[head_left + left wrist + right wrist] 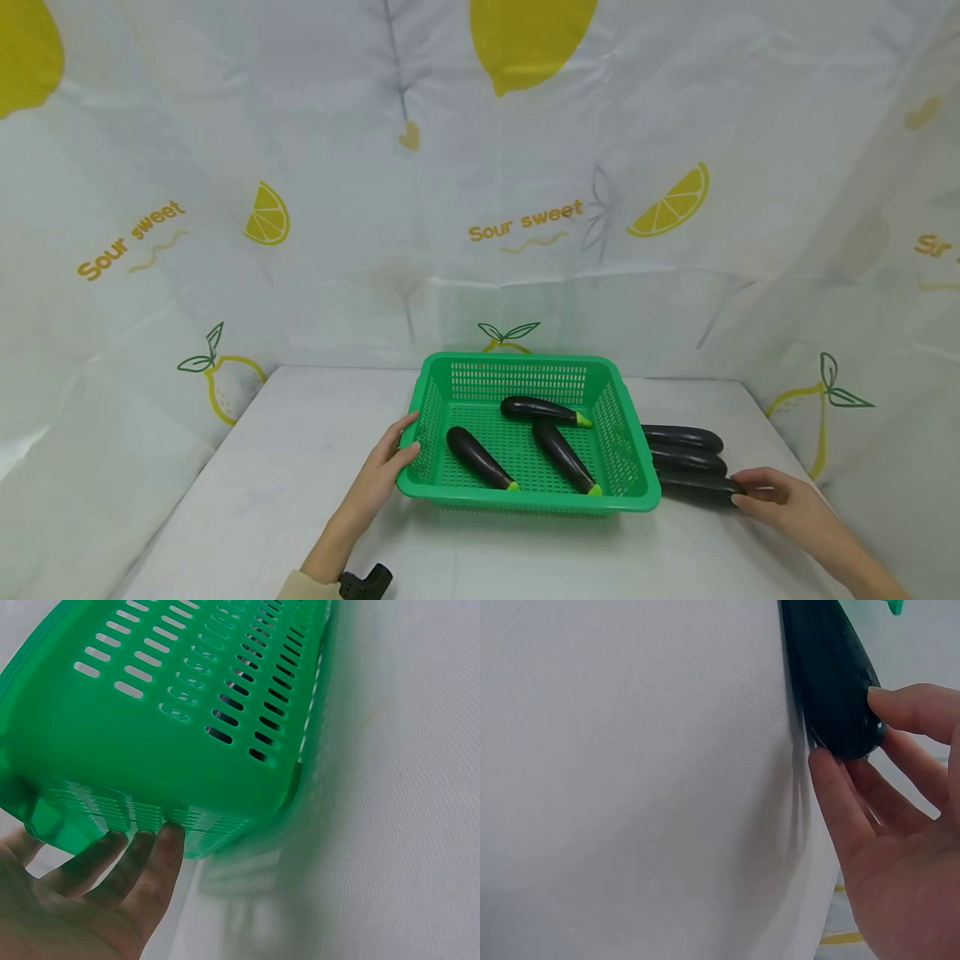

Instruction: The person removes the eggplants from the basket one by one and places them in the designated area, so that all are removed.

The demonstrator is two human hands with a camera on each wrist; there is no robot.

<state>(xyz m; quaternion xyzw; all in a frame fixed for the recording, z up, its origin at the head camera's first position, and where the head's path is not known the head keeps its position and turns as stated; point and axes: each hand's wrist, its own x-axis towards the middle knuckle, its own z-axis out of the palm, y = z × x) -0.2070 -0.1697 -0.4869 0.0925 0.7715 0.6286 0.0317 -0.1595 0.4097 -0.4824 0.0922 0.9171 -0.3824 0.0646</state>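
Observation:
A green plastic basket (525,360) with slotted walls holds three dark purple eggplants, one at the left (480,458), one at the back (540,409) and one on the right (564,457). My left hand (382,475) holds the basket's left side, thumb at the rim; in the left wrist view, fingertips (171,834) press the outer wall. Right of the basket, three long dark vegetables lie side by side. With its thumb and fingers my right hand (783,504) grips the near end of the closest long dark vegetable (836,690). The basket hides their left ends.
A white cloth covers the table (315,433). Behind and at both sides hangs a white sheet (337,208) printed with lemons and lettering. A small black object (365,582) shows by the left sleeve (307,586).

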